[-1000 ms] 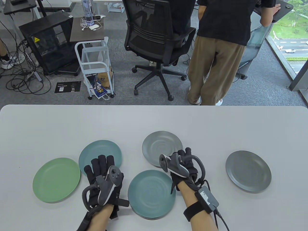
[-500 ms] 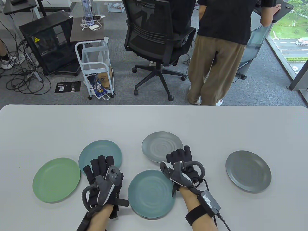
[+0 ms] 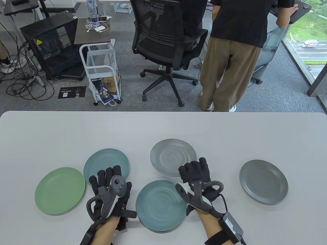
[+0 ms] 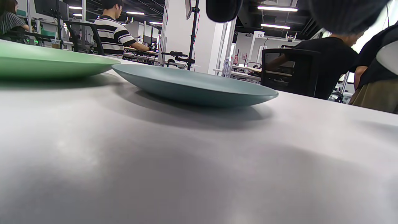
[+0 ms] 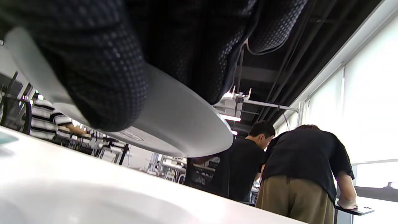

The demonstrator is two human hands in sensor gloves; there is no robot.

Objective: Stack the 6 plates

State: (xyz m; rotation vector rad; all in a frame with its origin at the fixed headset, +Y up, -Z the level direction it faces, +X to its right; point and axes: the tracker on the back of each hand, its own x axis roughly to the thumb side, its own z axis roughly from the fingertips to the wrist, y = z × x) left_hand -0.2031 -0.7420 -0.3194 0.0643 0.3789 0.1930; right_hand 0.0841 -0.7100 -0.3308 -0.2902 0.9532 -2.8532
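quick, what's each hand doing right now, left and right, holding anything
Left hand: fingers spread flat, holding nothing, beside the teal plate.
Right hand: fingers grip the light grey plate by its near rim, lifted off the table.

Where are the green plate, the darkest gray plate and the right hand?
green plate [image 3: 59, 191]: table view, its flat middle.
darkest gray plate [image 3: 263, 181]: table view, its middle.
right hand [image 3: 198, 176]: table view, gloved knuckles.
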